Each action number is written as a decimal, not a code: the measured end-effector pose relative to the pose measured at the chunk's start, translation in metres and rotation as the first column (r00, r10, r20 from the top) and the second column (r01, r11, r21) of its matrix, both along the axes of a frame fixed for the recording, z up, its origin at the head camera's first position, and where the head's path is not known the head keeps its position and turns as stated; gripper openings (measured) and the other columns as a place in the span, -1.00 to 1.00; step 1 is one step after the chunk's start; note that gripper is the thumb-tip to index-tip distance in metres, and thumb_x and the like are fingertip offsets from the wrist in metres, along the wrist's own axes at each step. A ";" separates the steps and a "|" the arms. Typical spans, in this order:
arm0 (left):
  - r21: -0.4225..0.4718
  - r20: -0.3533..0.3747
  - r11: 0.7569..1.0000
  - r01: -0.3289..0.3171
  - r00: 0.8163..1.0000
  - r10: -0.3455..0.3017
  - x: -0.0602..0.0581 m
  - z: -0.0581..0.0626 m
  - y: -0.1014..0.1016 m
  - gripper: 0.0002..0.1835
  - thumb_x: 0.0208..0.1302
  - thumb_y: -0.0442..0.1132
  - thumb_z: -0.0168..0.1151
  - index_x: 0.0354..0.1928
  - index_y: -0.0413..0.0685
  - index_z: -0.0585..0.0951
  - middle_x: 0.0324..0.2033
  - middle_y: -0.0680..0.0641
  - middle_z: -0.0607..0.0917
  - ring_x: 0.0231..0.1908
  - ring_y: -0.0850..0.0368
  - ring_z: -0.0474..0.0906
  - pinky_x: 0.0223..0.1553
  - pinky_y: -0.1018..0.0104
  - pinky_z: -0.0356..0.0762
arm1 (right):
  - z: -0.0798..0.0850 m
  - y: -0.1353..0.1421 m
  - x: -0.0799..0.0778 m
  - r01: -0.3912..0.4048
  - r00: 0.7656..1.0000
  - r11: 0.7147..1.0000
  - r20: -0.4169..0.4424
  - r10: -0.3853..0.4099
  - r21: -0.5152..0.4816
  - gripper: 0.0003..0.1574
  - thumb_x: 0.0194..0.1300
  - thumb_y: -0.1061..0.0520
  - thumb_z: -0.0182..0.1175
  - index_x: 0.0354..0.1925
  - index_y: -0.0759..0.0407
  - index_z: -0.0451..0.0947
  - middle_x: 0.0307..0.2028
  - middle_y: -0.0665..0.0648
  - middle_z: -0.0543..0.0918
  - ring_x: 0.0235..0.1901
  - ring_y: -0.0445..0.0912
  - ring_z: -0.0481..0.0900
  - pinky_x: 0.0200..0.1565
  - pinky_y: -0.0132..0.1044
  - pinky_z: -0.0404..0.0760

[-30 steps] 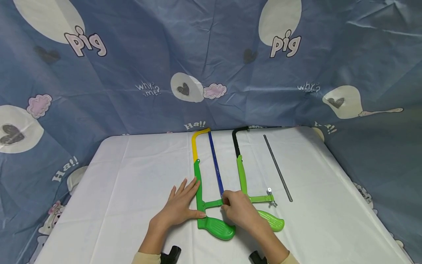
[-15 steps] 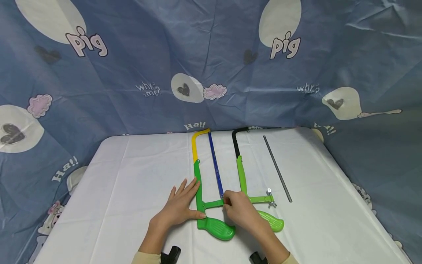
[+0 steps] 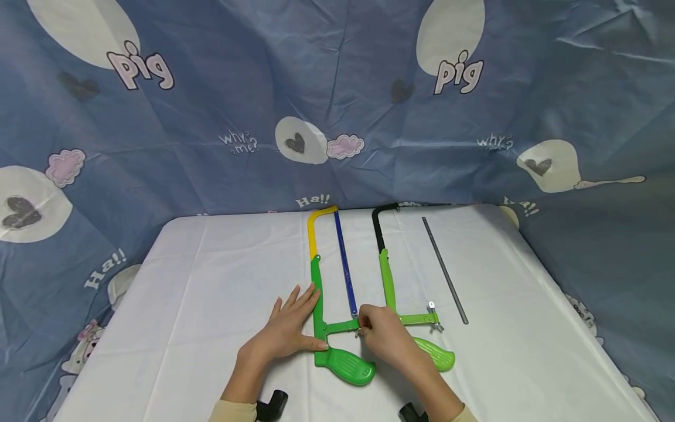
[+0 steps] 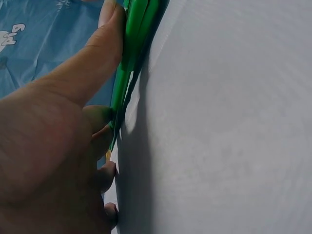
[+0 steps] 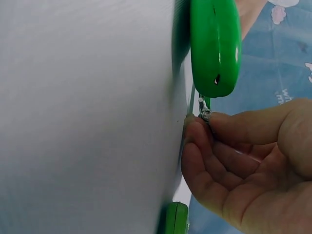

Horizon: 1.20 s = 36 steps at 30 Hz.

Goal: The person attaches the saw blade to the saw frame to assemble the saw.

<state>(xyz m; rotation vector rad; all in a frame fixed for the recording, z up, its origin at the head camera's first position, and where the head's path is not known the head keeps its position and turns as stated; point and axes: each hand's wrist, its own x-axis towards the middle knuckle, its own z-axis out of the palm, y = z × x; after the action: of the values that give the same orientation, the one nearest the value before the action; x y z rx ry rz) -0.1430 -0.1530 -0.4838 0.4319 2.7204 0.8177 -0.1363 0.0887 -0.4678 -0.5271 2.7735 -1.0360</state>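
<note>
Right hand (image 3: 386, 334) pinches silver metal nut (image 5: 206, 115), apparently winged; flat blue blade (image 3: 345, 264) extends forward beyond. Left hand (image 3: 285, 329) spread on green-yellow hacksaw frame (image 3: 316, 271).

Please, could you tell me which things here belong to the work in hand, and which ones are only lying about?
Belonging to the job, it seems:
green-and-yellow saw frame, touched by the left hand
blue blade, beside that frame's long bar
metal fitting, pinched by the right hand

Apparently just lying about:
lime-and-black saw frame, gripped by neither hand
grey strip, loose on the white cloth
</note>
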 end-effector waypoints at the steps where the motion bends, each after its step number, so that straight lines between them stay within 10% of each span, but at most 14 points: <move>1: 0.000 -0.001 1.000 0.000 1.000 0.000 0.000 0.000 0.000 0.24 -0.11 0.33 0.49 0.56 0.04 0.11 0.59 0.01 0.00 0.59 -0.15 -0.28 0.48 -0.36 -0.39 | 0.000 0.000 0.000 0.000 1.000 1.000 0.001 0.000 -0.001 -0.75 0.16 0.38 0.26 -0.52 0.12 0.47 -0.58 -0.04 0.52 -0.57 -0.20 0.36 -0.54 -0.41 0.34; 23: -0.039 -0.019 0.999 0.010 1.000 -0.011 -0.001 0.001 0.000 0.29 -0.22 0.30 0.56 0.56 0.05 0.13 0.58 0.00 0.03 0.59 -0.18 -0.25 0.47 -0.39 -0.34 | -0.004 0.001 0.001 0.025 0.985 0.995 -0.172 -0.008 0.102 -0.62 -0.02 0.53 0.14 -0.65 0.08 0.45 -0.64 -0.07 0.45 -0.59 -0.22 0.29 -0.54 -0.43 0.30; 36: -0.072 -0.039 0.997 -0.007 0.999 0.005 0.000 0.001 0.004 0.27 -0.20 0.32 0.52 0.56 0.06 0.13 0.58 0.01 0.03 0.59 -0.19 -0.22 0.47 -0.41 -0.29 | 0.003 0.001 0.001 0.039 0.999 0.999 0.019 -0.039 -0.005 -0.76 0.16 0.42 0.21 -0.50 0.14 0.45 -0.63 -0.01 0.45 -0.61 -0.19 0.34 -0.61 -0.40 0.34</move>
<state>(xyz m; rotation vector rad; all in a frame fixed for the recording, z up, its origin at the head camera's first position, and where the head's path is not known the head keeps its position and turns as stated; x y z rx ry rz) -0.1426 -0.1492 -0.4824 0.4288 2.7785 0.7174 -0.1352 0.0899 -0.4650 -0.4638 2.7758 -1.0514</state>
